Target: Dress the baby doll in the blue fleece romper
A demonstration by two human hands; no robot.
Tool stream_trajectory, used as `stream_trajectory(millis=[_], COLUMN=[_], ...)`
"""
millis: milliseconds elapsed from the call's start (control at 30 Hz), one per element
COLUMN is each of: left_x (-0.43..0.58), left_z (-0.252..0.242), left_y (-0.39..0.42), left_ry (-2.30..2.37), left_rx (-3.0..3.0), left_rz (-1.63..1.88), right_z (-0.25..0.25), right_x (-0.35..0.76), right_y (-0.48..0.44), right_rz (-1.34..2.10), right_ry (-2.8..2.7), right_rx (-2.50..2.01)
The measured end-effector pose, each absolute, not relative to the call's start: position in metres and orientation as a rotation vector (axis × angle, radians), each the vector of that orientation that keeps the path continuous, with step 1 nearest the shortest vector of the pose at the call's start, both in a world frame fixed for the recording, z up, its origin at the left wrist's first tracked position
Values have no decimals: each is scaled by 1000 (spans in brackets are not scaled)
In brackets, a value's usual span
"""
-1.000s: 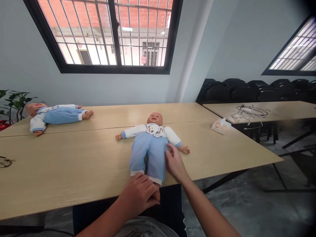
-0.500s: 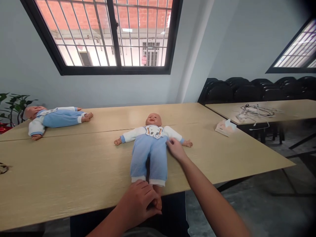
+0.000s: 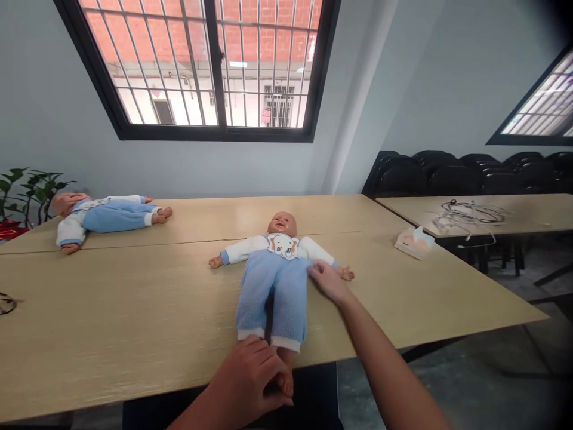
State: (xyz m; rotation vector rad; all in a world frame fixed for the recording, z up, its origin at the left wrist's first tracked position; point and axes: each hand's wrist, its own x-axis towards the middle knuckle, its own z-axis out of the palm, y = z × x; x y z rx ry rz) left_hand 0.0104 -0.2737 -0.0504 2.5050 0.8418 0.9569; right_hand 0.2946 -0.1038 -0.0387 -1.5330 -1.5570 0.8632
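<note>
A baby doll (image 3: 283,226) lies on its back with its arms spread and its feet toward me. It wears a blue and white romper (image 3: 290,295) with an elephant face on the chest. My left hand (image 3: 253,373) is closed around the doll's lower legs at the table edge, hiding one foot; the other foot (image 3: 286,382) shows between thumb and fingers. Beside the doll's waist, my right hand (image 3: 330,280) pinches the side of the romper, close under the doll's outstretched arm.
A second doll (image 3: 117,215) in similar clothes lies at the far left of the table (image 3: 147,298). Toward the right edge stands a tissue box (image 3: 410,243). Tangled cables (image 3: 474,212) lie on another table, with stacked black chairs (image 3: 452,176) behind. A plant (image 3: 31,191) is at left.
The view has shifted slightly, so the scene sits a little lower and further right. Both hands keep the same places on the doll and its romper.
</note>
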Motion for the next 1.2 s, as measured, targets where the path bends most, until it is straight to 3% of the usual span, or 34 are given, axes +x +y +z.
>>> stream_trajectory(millis=[300, 500, 767, 1033, 1200], left_x=[-6, -23, -13, 6, 23], left_z=[-49, -48, -70, -30, -12], left_y=[-255, -199, -107, 0, 35], left_ry=[589, 1335, 1158, 892, 1014], left_rx=[2639, 2243, 2342, 2572, 2604], left_rz=[1002, 944, 813, 663, 710], right_z=[-57, -37, -24, -29, -32], right_x=[245, 206, 176, 168, 182], right_y=[-176, -217, -171, -97, -36], right_rz=[274, 202, 250, 64, 24], right_ry=[-1658, -2189, -2134, -1993, -1921], right_rx=[-1463, -1234, -1365, -1665, -1812])
